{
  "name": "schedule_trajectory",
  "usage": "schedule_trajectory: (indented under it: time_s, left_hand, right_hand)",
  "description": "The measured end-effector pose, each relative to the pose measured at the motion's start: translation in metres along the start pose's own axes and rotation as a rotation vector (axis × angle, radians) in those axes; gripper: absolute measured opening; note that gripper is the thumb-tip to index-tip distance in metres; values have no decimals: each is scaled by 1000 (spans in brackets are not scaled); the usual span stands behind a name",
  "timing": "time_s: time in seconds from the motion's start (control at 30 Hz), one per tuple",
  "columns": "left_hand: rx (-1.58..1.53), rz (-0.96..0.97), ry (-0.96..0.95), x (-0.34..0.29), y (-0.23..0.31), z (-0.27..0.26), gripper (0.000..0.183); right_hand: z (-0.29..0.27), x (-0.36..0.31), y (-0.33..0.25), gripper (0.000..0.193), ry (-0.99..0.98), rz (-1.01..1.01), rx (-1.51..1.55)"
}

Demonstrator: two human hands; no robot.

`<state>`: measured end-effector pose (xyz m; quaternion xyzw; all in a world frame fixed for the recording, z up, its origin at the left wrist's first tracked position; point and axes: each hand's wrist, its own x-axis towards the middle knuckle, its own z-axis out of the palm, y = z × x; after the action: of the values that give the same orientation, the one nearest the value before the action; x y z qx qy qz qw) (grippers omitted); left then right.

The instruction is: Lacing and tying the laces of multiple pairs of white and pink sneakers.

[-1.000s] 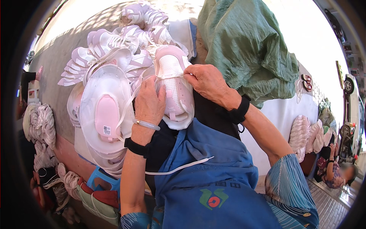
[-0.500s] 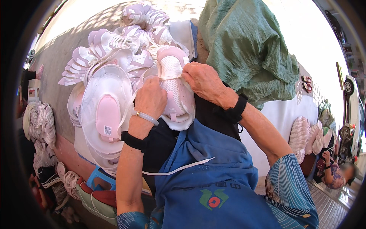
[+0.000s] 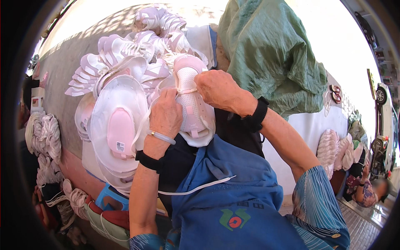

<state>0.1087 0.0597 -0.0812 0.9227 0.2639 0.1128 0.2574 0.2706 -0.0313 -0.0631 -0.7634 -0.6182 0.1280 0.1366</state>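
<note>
A pink and white shoe upper point(image 3: 195, 114) lies on my lap, its toe pointing away from me. Across its mesh tongue runs a white shoelace point(image 3: 187, 91), between my two hands. My left hand point(image 3: 165, 111) is closed at the upper's left edge, pinching the lace; its fingertips are partly hidden. On the opposite edge my right hand point(image 3: 220, 91) is closed too, thumb and fingers pressed together on the lace. A loose lace end point(image 3: 208, 185) stretches over my blue apron point(image 3: 237, 175).
Left of my hands stand stacked translucent shoe shapes with a pink insole point(image 3: 121, 129). Beyond lie fanned pink and white uppers point(image 3: 112, 52). A green sack point(image 3: 271, 58) bulges at the far right. A blue stool point(image 3: 111, 198) stands at lower left; a person point(image 3: 368, 191) sits at the right.
Both hands remain closed at the upper's edges. My right hand has shifted slightly left over the tongue, and the whole scene sits a little lower in view.
</note>
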Motion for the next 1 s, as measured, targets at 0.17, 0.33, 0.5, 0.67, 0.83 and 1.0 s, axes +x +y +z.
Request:
schedule_trajectory:
  time_s: [0.17,0.33,0.5,0.67,0.83,1.0]
  left_hand:
    - [55,-19,20,1,-2,4,31]
    - [90,-57,-48,3,-1,6,28]
    - [75,-43,-43,3,-2,4,28]
    - [68,-44,4,0,-3,6,29]
    - [61,-85,-25,1,0,6,30]
    - [46,-85,-8,-3,0,7,29]
  right_hand:
    - [-5,8,4,14,-119,-19,24]
    - [4,8,10,16,-55,-37,37]
    - [15,2,23,16,-44,-12,169]
    - [17,-10,11,16,75,-20,149]
    - [19,-11,15,18,132,-4,258]
    - [18,-13,12,24,152,56,324]
